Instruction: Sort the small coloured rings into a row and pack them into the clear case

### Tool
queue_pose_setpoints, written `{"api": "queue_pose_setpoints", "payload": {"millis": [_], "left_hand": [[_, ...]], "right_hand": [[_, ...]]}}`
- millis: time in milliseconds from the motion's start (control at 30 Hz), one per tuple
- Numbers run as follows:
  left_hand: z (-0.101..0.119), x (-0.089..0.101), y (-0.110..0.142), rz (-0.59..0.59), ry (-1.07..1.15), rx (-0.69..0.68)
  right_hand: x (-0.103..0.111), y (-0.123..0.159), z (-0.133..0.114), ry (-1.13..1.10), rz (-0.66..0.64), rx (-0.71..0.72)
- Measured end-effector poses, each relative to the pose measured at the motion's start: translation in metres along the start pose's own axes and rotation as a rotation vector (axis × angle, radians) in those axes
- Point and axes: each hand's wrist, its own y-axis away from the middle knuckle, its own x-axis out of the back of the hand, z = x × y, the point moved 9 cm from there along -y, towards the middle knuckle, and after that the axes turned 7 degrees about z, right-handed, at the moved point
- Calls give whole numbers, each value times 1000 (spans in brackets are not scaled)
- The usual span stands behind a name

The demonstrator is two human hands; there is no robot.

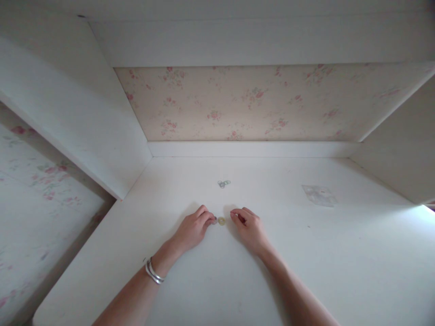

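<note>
A small yellowish ring [221,221] lies on the white desk top between my two hands. My left hand [197,224] is on its left, thumb and fingers pinched on a small grey piece [215,220] whose kind is too small to make out; it sits right beside the ring. To the right of the ring, a little apart from it, rests my right hand [249,227] with thumb and forefinger pressed together. Whether anything is between those fingertips cannot be seen. Farther back lies a little cluster of thin rings [223,184], some grey and one greenish.
A clear plastic bag [319,196] lies flat at the right of the white desk [190,290]. White side panels [112,149] and a low back ledge [254,149] bound the surface, with an overhanging board [238,43] above. Two bracelets [154,272] circle my left wrist.
</note>
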Motion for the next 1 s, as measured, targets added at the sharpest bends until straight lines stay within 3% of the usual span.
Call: {"api": "queue_pose_setpoints", "payload": {"millis": [500, 633, 800, 1000], "left_hand": [[5, 6, -1, 66, -5, -32], [22, 6, -3, 109, -58, -93], [55, -9, -9, 84, -231, -237], [67, -19, -16, 59, -309, -263]], "right_hand": [[-2, 0, 1, -14, -21, -3], [0, -1, 0, -36, 0, -9], [11, -6, 6, -122, 88, -82], [23, -12, 29, -232, 214, -221]]}}
